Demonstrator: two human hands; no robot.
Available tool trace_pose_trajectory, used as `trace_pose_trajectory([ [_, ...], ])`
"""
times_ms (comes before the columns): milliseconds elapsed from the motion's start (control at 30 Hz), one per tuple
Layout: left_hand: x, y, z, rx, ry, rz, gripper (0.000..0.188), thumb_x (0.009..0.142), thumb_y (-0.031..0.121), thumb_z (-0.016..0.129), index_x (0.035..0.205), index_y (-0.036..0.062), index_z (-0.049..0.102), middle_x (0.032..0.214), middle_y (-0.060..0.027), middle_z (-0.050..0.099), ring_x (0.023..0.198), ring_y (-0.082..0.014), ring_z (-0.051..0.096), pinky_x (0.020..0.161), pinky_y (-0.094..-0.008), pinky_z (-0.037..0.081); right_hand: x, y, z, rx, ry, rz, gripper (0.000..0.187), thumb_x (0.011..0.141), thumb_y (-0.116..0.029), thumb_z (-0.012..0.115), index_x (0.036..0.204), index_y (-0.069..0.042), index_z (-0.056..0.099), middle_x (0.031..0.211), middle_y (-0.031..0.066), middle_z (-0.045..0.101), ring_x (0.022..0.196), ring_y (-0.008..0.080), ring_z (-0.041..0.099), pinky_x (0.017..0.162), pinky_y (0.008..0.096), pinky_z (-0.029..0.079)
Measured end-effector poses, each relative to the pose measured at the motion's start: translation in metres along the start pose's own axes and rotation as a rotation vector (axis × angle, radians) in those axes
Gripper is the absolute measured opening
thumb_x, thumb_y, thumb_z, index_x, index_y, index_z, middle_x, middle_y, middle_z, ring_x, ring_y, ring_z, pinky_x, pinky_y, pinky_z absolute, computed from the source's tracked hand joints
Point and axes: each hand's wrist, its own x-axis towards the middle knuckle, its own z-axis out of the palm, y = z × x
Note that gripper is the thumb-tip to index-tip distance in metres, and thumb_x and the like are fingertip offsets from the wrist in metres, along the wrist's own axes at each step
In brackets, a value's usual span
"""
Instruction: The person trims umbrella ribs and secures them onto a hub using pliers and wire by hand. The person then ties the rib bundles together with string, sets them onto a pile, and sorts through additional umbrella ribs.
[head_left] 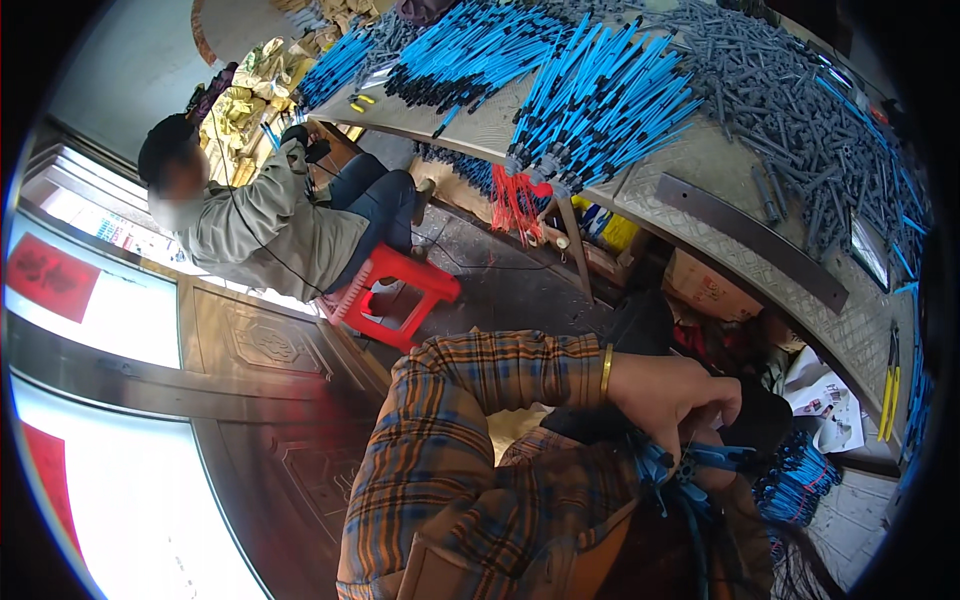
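Note:
My left hand, below a plaid sleeve and a yellow bracelet, is closed, with its fingers curled over a blue-and-dark part with several short arms. Below it, my right hand is mostly hidden behind that part, its fingers closed around it. One blue arm points right from between the hands, and other pieces hang down. Both hands are above my lap, in front of the workbench. Exactly what kind of part this is cannot be made out.
Heaps of blue rods and grey plastic parts cover the bench. A metal bar and yellow-handled pliers lie near its edge. Bundled blue rods are low at right. Another person sits on a red stool.

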Motion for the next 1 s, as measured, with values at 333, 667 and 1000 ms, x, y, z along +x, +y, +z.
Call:
trace_pose_trajectory([
  [333, 0.014, 0.002, -0.001, 0.13, -0.119, 0.054, 0.075, 0.046, 0.028, 0.084, 0.105, 0.0026, 0.045, 0.081, -0.0072, 0.056, 0.076, -0.0201, 0.058, 0.065, -0.03, 0.047, -0.009, 0.017, -0.002, -0.1, -0.028, -0.02, 0.038, 0.076, -0.017, 0.065, 0.108, -0.005, 0.048, 0.108, 0.0075, 0.05, 0.104, 0.019, 0.05, 0.09, 0.0321, 0.041],
  [667, 0.001, -0.028, -0.025, -0.478, 0.567, -0.151, 0.049, 0.067, 0.017, 0.074, 0.105, 0.0018, 0.047, 0.089, -0.0073, 0.06, 0.08, -0.0161, 0.058, 0.067, -0.0279, 0.047, -0.016, 0.029, -0.025, 0.137, 0.343, -0.082, 0.02, 0.079, -0.02, 0.062, 0.092, -0.005, 0.056, 0.095, 0.0074, 0.057, 0.093, 0.0175, 0.056, 0.075, 0.029, 0.046],
  [1000, -0.006, 0.005, 0.043, 0.209, 0.959, 0.108, 0.057, 0.073, 0.015, 0.066, 0.121, -0.0018, 0.041, 0.11, -0.0215, 0.053, 0.1, -0.0335, 0.054, 0.084, -0.0391, 0.043, 0.029, 0.05, -0.031, -1.178, 0.676, -0.321, 0.032, 0.089, -0.032, 0.047, 0.11, -0.008, 0.046, 0.102, 0.0057, 0.053, 0.098, 0.0198, 0.054, 0.08, 0.0322, 0.042],
])
